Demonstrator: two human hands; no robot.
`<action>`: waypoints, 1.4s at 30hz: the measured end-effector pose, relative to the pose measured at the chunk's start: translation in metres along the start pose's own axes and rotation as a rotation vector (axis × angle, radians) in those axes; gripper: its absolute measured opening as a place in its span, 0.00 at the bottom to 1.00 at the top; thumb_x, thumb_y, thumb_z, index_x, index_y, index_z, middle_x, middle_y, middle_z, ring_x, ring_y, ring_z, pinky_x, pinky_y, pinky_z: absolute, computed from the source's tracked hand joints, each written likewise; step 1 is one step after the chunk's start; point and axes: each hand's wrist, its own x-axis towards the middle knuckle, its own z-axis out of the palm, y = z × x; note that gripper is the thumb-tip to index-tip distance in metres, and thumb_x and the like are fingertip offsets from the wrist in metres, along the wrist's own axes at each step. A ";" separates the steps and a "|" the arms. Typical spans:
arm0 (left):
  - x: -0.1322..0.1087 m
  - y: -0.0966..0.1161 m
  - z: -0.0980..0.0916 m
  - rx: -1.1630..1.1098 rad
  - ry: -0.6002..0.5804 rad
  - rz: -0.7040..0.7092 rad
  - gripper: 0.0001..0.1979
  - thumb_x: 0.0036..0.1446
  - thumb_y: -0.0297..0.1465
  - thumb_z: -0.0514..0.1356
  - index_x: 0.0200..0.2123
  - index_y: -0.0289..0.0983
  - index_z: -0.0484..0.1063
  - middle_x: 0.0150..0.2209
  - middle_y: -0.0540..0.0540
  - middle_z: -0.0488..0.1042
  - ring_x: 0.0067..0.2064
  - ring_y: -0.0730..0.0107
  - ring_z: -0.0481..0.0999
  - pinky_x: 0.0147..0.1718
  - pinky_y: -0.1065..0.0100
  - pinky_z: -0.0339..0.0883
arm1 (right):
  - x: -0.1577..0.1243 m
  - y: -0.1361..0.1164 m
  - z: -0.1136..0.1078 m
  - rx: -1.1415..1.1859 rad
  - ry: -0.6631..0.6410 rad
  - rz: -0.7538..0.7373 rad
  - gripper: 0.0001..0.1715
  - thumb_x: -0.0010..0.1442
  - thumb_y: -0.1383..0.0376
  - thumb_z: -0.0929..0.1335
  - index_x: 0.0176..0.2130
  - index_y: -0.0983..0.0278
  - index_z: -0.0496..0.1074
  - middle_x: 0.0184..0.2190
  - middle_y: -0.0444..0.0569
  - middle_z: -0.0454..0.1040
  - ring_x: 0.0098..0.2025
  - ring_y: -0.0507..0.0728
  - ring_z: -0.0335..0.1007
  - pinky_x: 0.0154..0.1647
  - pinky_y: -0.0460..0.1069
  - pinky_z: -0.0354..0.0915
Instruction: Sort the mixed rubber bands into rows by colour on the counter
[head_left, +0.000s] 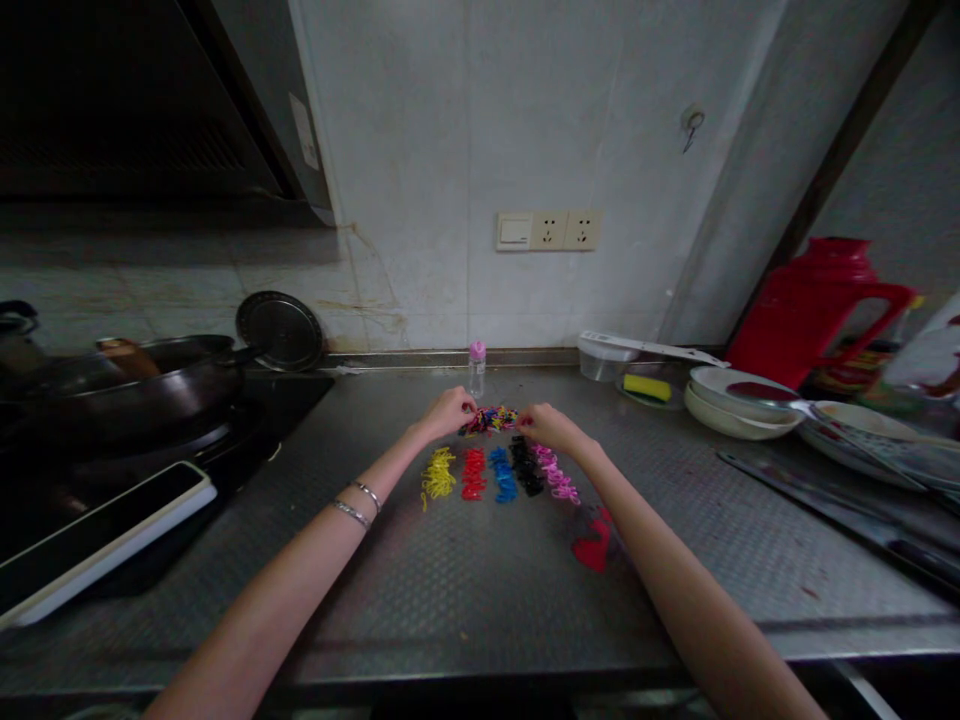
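A mixed pile of small coloured loops that look like rubber bands (495, 420) lies on the metal counter. My left hand (450, 410) is at the pile's left edge, its fingers pinched together. At the right edge my right hand (549, 424) also has its fingers closed in a pinch. What either holds is too small to make out. Nearer to me, sorted by colour, are yellow bands (439, 474), red bands (473, 474), blue bands (502, 475), black bands (526, 466) and pink bands (556, 474). Behind the pile stands a clear bottle with a pink cap (477, 368).
To the left are a pan (172, 385) on the stove and a white-edged device (112, 540). Bowls (739, 415), a yellow sponge (647, 388), a plastic tub (600, 358), a knife (840, 510) and a red thermos (810, 310) stand or lie at the right.
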 end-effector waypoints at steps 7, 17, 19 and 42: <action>0.001 0.011 -0.013 -0.043 0.007 0.051 0.09 0.45 0.29 0.56 0.29 0.37 0.75 0.30 0.48 0.68 0.31 0.73 0.67 0.31 0.73 0.60 | 0.003 -0.017 0.013 0.259 0.222 -0.121 0.27 0.49 0.61 0.67 0.49 0.63 0.64 0.42 0.52 0.70 0.42 0.55 0.66 0.41 0.48 0.60; -0.005 0.023 -0.009 -0.132 0.011 0.089 0.08 0.46 0.29 0.56 0.30 0.36 0.75 0.28 0.49 0.68 0.31 0.74 0.66 0.32 0.74 0.60 | 0.012 -0.034 0.035 0.632 0.279 -0.019 0.24 0.45 0.67 0.69 0.44 0.69 0.67 0.30 0.49 0.74 0.30 0.51 0.69 0.35 0.45 0.64; -0.006 0.023 -0.009 -0.148 0.012 0.076 0.08 0.46 0.29 0.57 0.30 0.36 0.75 0.28 0.49 0.68 0.31 0.74 0.66 0.32 0.73 0.60 | 0.011 -0.033 0.034 0.652 0.255 -0.025 0.21 0.46 0.67 0.68 0.43 0.69 0.68 0.29 0.48 0.75 0.30 0.51 0.69 0.34 0.45 0.64; -0.018 0.001 0.004 -0.196 0.029 -0.011 0.07 0.46 0.29 0.57 0.29 0.36 0.75 0.29 0.48 0.70 0.32 0.73 0.68 0.33 0.73 0.60 | 0.011 -0.026 0.028 0.342 0.256 0.003 0.19 0.47 0.68 0.67 0.42 0.64 0.70 0.37 0.50 0.73 0.39 0.54 0.67 0.42 0.47 0.61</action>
